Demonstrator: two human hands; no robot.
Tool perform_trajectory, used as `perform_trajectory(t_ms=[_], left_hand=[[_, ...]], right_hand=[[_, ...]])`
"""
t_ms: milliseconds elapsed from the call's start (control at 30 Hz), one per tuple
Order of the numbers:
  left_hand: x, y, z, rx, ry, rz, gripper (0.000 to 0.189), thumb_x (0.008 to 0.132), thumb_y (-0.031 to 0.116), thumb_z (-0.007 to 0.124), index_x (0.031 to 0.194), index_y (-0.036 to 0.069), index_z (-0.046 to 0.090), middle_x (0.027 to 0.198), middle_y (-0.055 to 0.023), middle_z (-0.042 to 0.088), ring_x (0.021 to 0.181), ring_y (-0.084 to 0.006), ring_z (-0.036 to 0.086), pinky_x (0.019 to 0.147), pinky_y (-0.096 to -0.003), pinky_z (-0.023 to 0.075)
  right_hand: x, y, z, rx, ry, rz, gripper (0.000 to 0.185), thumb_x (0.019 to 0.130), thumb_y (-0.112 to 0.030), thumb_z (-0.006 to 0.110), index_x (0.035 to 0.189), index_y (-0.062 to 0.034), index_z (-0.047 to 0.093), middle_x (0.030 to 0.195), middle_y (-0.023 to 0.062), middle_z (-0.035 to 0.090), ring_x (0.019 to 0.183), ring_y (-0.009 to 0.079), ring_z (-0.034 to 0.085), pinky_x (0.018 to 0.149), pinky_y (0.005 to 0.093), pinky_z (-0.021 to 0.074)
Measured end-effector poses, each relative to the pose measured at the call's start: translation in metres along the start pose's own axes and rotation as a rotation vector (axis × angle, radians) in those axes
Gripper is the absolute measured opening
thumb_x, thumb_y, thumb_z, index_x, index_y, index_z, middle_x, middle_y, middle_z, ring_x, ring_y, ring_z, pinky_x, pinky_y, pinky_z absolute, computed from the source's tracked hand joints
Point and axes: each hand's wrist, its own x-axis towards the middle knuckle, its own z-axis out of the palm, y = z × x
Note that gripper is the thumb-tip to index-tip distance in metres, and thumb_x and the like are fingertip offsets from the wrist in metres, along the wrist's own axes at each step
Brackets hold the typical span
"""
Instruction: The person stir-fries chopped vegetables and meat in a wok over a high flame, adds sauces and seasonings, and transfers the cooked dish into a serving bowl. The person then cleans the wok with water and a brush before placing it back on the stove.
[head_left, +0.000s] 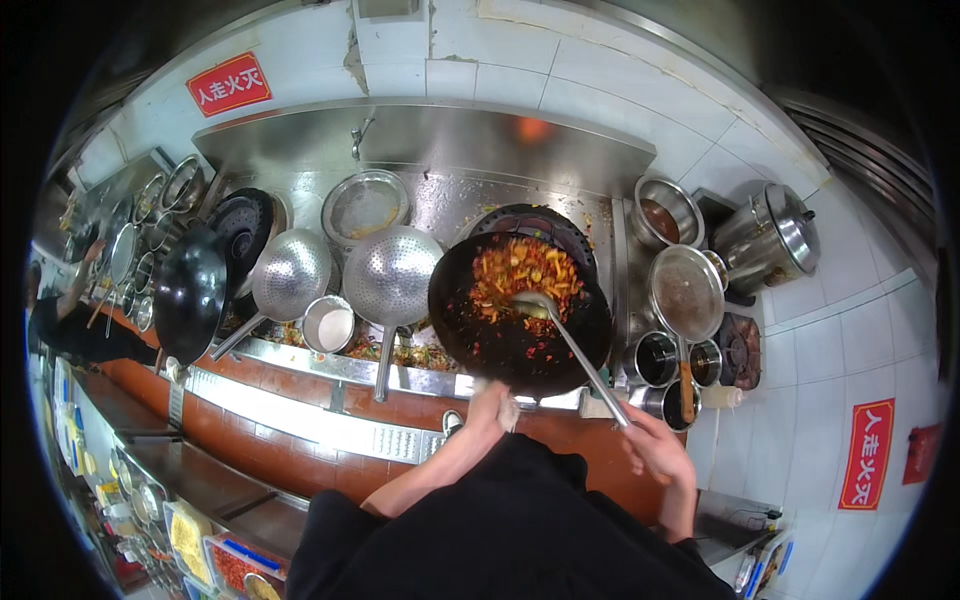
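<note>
A black wok (480, 330) is tilted in front of me, and a burner ring (536, 217) shows behind its far rim. Chopped stir-fried food (525, 266), orange, red and yellow-green, lies toward the far side of the wok, slightly blurred. My left hand (491, 409) grips the wok's near edge, with a pale cloth (508, 415) at the fingers; the exact hold is blurred. In my right hand (656, 444) is the long handle of a metal ladle (576, 349). Its bowl rests in or just above the food; I cannot tell which.
Left of the wok are perforated strainers (394, 274), a metal pot (328, 325) and another wok (191, 292). To the right stand a sauce bowl (664, 212), a wooden-handled fine strainer (686, 289), seasoning pots (652, 358) and a lidded stockpot (772, 236). Another person (86, 330) works far left.
</note>
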Motion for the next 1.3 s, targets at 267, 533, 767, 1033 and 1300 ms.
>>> perform_trajectory(t_ms=[267,533,767,1033,1300], left_hand=[[0.089,0.0,-0.016,0.087,-0.183,-0.069,0.01,0.09,0.009,0.051,0.081,0.009,0.056,0.067,-0.0034,0.055,0.054,-0.0154,0.054,0.046,-0.0282,0.0454],[0.064,0.001,0.017,-0.076,-0.097,0.034,0.013,0.085,0.003,0.056,0.076,0.007,0.048,0.064,-0.0073,0.054,0.057,-0.0192,0.057,0.044,-0.0339,0.0474],[0.12,-0.02,-0.033,0.033,-0.098,-0.059,0.015,0.085,0.005,0.055,0.072,0.009,0.049,0.061,-0.0053,0.048,0.053,-0.0176,0.052,0.044,-0.0313,0.0434],[0.072,0.029,0.001,0.411,0.037,0.218,0.004,0.082,0.006,0.056,0.081,0.006,0.052,0.064,-0.0056,0.053,0.053,-0.0186,0.054,0.047,-0.0352,0.0466],[0.043,-0.057,-0.018,0.408,0.253,0.299,0.017,0.084,0.0,0.051,0.099,0.008,0.049,0.082,-0.005,0.054,0.063,-0.0167,0.053,0.05,-0.0321,0.0445]], right_hand=[[0.118,0.044,0.035,-0.252,0.11,-0.151,0.054,0.101,-0.02,0.049,0.151,-0.0089,0.033,0.062,0.003,0.049,0.05,0.0121,0.05,0.046,0.0274,0.0424],[-0.023,-0.008,-0.026,0.047,-0.048,0.042,0.049,0.1,-0.008,0.043,0.148,-0.0035,0.036,0.068,0.0071,0.051,0.049,0.0144,0.047,0.043,0.0259,0.04],[0.11,0.025,0.025,-0.303,0.096,-0.172,0.05,0.102,-0.02,0.045,0.149,-0.0069,0.036,0.057,0.0018,0.046,0.049,0.0131,0.05,0.046,0.0288,0.0429],[0.027,0.052,-0.029,0.419,0.158,0.012,0.051,0.104,-0.022,0.044,0.152,-0.0147,0.029,0.072,0.0032,0.05,0.051,0.0106,0.04,0.044,0.0237,0.0326],[0.107,0.047,0.043,1.523,-0.444,0.038,0.027,0.103,-0.025,0.049,0.088,-0.0034,0.043,0.07,-0.0006,0.041,0.053,0.0036,0.041,0.044,0.0157,0.0408]])
